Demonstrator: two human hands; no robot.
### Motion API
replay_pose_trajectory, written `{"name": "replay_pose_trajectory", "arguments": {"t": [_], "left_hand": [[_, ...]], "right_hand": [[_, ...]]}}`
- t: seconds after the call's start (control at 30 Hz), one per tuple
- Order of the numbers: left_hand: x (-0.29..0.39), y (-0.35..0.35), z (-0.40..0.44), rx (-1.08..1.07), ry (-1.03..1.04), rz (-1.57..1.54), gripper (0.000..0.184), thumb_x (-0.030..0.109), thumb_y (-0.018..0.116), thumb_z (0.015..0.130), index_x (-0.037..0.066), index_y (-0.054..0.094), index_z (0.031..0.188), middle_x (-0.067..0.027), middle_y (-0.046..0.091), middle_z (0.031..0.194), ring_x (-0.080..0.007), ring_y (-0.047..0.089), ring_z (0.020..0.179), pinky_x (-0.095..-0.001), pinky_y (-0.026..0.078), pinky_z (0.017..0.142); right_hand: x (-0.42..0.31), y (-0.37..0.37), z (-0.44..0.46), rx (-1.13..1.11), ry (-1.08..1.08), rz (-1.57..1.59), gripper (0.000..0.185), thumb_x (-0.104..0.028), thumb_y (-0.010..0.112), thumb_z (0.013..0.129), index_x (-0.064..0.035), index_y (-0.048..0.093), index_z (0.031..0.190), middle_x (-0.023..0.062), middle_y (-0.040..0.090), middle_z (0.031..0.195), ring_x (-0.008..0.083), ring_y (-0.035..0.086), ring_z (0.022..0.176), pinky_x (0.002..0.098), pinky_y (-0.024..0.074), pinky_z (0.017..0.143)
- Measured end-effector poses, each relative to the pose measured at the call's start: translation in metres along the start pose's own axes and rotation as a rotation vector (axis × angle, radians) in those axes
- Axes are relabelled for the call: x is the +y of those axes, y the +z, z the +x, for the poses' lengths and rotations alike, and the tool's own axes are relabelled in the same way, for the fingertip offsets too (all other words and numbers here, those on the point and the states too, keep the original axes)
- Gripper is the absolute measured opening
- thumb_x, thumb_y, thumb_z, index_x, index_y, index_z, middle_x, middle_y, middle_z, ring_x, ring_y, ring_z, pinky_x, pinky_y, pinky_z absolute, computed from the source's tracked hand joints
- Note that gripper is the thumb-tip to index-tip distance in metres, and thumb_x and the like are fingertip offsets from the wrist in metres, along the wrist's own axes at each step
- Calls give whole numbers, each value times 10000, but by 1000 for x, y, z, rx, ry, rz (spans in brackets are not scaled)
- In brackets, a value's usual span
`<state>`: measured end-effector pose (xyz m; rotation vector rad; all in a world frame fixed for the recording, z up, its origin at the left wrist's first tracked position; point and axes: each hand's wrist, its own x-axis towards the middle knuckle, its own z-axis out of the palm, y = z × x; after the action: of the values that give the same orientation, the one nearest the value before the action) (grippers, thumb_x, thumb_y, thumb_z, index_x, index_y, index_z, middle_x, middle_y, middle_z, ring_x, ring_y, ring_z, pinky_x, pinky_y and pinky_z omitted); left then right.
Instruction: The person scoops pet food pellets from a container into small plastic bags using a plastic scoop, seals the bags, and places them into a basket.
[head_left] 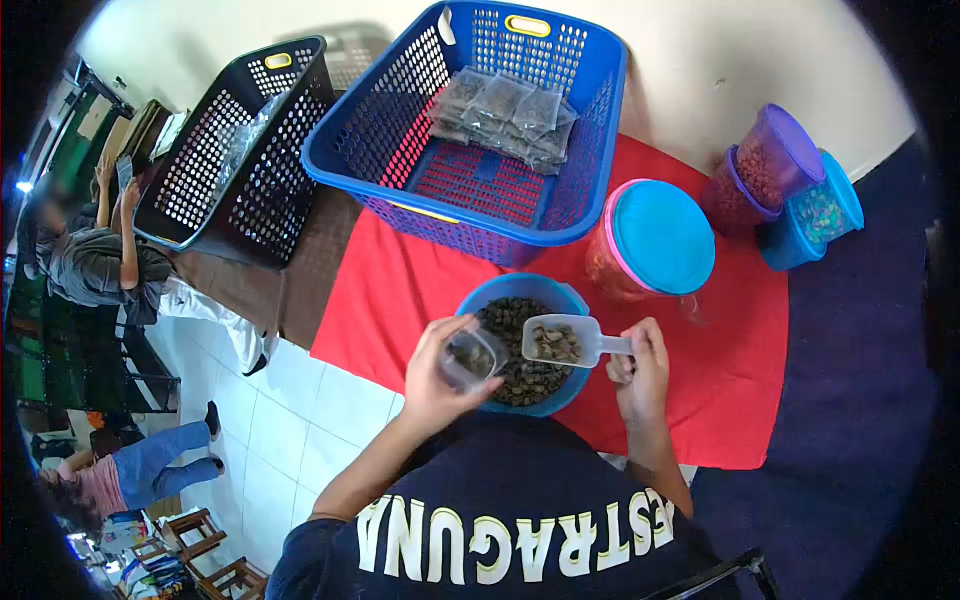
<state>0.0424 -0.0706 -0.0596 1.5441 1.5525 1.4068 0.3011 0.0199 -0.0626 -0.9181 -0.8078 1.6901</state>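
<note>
A blue bowl full of small dark brown pieces sits on the red cloth, close to my body. Over its left side, my left hand is wrapped round a small clear square container with some dark contents. My right hand grips the handle of a translucent scoop, which is held over the bowl's right part and carries a load of brown pieces. The scoop's front edge is near the small container, with a gap between them.
Beyond the bowl stands a blue basket with clear packets. A black basket is left of it. A teal-lidded tub and purple and blue containers stand right. Two people are at far left.
</note>
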Motion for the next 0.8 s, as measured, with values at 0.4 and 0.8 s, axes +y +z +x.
{"name": "replay_pose_trajectory", "arguments": {"t": [0.4, 0.8], "left_hand": [[0, -1, 3, 6, 50, 13, 675, 150, 849, 611, 43, 536, 1199, -136, 591, 1144, -268, 601, 1030, -364, 479, 894], [21, 3, -7, -166, 63, 164, 706, 108, 811, 583, 52, 517, 1222, -130, 588, 1157, -319, 571, 1090, -410, 460, 926]], "right_hand": [[-13, -10, -11, -15, -105, -30, 170, -206, 472, 998, -92, 482, 872, -26, 419, 622, 37, 328, 469, 202, 243, 412], [-20, 20, -21, -111, -23, -115, 181, -207, 504, 985, -91, 467, 851, -38, 423, 638, 22, 351, 512, 194, 252, 443]]}}
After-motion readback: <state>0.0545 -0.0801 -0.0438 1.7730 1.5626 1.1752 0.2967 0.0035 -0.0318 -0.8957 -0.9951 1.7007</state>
